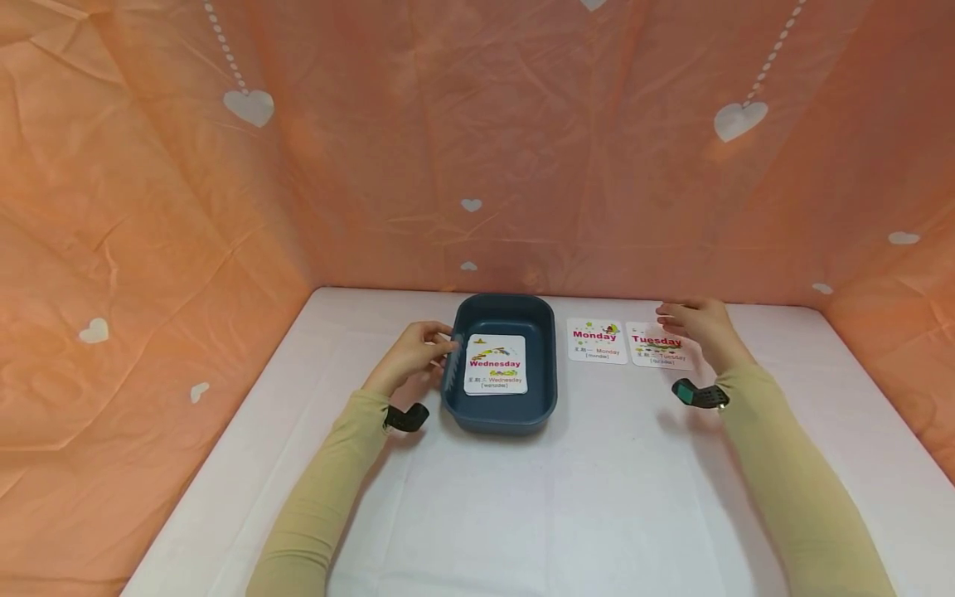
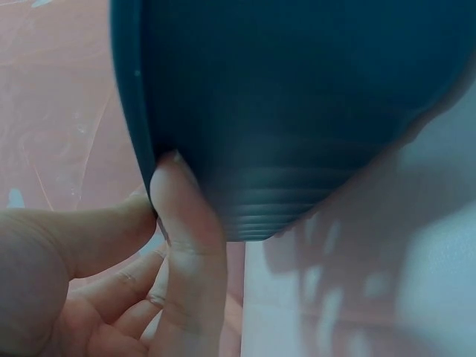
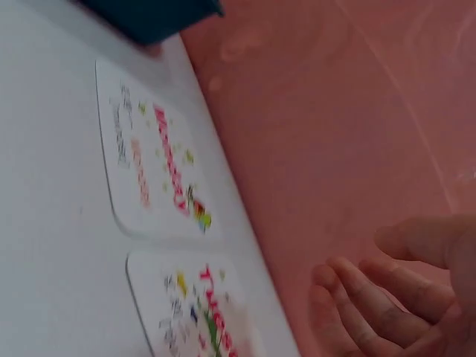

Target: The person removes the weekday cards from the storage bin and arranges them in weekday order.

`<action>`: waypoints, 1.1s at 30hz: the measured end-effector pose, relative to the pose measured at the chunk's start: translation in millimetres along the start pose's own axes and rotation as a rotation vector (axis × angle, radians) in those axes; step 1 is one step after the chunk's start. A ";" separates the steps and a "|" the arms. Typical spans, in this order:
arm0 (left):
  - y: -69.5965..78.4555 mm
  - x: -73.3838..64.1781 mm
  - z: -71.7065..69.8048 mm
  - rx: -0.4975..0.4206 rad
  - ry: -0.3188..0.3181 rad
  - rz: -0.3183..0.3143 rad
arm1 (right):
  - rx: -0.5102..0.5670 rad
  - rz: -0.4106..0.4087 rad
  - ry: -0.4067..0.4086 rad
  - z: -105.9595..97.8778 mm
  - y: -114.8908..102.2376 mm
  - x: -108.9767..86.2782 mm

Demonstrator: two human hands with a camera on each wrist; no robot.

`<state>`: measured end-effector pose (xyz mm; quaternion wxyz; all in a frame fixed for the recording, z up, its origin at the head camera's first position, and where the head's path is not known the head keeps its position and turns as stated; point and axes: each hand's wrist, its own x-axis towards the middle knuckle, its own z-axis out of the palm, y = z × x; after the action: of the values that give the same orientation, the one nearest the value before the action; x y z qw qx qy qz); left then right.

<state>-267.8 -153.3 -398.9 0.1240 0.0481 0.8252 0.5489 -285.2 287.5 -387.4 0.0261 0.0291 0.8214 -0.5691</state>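
A dark blue rectangular tray (image 1: 498, 419) stands on the table with a small stack of cards in it, a Wednesday card (image 1: 495, 373) on top. At the tray's left rim my left hand (image 1: 419, 352) pinches the edge between thumb and index finger; the left wrist view shows the thumb and finger on either side of the rim. To the right of the tray lie a Monday card (image 1: 597, 342) and a Tuesday card (image 1: 656, 352), side by side. Over the Tuesday card's right part is my right hand (image 1: 701, 327), its fingers loosely bent with nothing between them.
The white-covered table (image 1: 537, 514) ends at a pink cloth wall (image 1: 567, 207) just behind the tray and cards. Orange-pink cloth (image 1: 149, 249) also closes off the sides. A black band (image 1: 406, 417) is on the left wrist, another black band (image 1: 700, 394) on the right.
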 end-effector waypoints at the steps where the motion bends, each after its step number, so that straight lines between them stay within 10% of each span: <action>1: 0.1 0.0 0.0 -0.001 0.000 0.003 | -0.002 -0.007 -0.015 2.7 -3.6 -0.2; 33: -2.3 2.6 -1.5 -0.007 -0.017 0.011 | 0.040 -0.164 -0.240 100.3 -93.6 0.6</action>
<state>-270.6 -154.9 -400.8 0.1281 0.0568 0.8219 0.5521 -292.1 160.8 -335.3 0.0770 -0.1061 0.8005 -0.5848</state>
